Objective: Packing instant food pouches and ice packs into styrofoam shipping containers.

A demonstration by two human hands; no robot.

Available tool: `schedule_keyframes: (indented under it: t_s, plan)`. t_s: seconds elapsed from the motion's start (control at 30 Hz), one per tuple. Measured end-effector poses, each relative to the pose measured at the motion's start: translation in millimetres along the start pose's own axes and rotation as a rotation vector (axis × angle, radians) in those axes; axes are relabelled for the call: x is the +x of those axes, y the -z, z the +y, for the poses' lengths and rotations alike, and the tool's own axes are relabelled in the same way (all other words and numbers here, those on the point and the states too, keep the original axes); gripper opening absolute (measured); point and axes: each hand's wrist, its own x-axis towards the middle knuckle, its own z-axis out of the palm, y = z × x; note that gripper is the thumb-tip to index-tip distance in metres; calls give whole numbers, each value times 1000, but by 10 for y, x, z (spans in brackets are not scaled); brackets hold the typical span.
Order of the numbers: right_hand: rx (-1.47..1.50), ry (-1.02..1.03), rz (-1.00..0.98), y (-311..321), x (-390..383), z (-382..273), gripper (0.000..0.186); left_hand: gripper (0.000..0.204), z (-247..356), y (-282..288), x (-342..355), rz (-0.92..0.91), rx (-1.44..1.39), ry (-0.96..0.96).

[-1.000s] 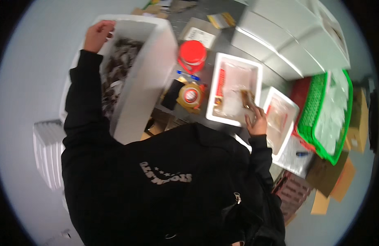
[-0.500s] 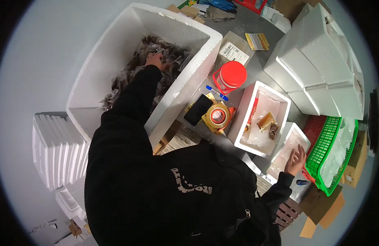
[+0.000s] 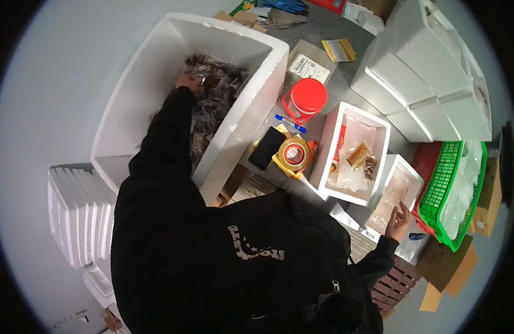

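Note:
My left hand (image 3: 189,83) reaches deep into a large white foam box (image 3: 230,146), at the far left part of a heap of dark items in clear plastic packets (image 3: 209,114). Its fingers bend down among the packets and are partly hidden, so whether they grip one does not show. My right hand (image 3: 398,224) hovers at the near right edge of a small white foam box (image 3: 411,167), fingers apart with nothing in them. That box has clear film inside. Beside it a second small foam box (image 3: 330,139) contains an amber packet (image 3: 358,156) and a dark packet (image 3: 370,168).
Between the boxes are a red-lidded jar (image 3: 309,97), a blue marker (image 3: 291,123), a black phone (image 3: 267,148) and a tape roll (image 3: 294,156). Stacked foam boxes (image 3: 418,72) and a green basket (image 3: 443,186) stand right. Foam lids (image 3: 82,214) lean at left.
My left hand has shifted left within the large box. My right hand has lowered slightly toward me, its fingers drawn back from the small box. The whole view has shifted a little.

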Motion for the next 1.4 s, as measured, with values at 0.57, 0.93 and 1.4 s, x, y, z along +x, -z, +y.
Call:
schedule_keyframes:
  t_s: [0.57,0.93,1.4]
  plan:
    - [73,-427,346,728,-384,1395,33,17,3896,1015,-3347,-782,-711,-777]
    - [740,-225,-543,422,-337,1970,97,42,4679,-1443,-4806,-292,114,-366]
    - [584,-184,-538,330,-214,2002,91,43,4445,-1429,-5194,-313,186,-369]
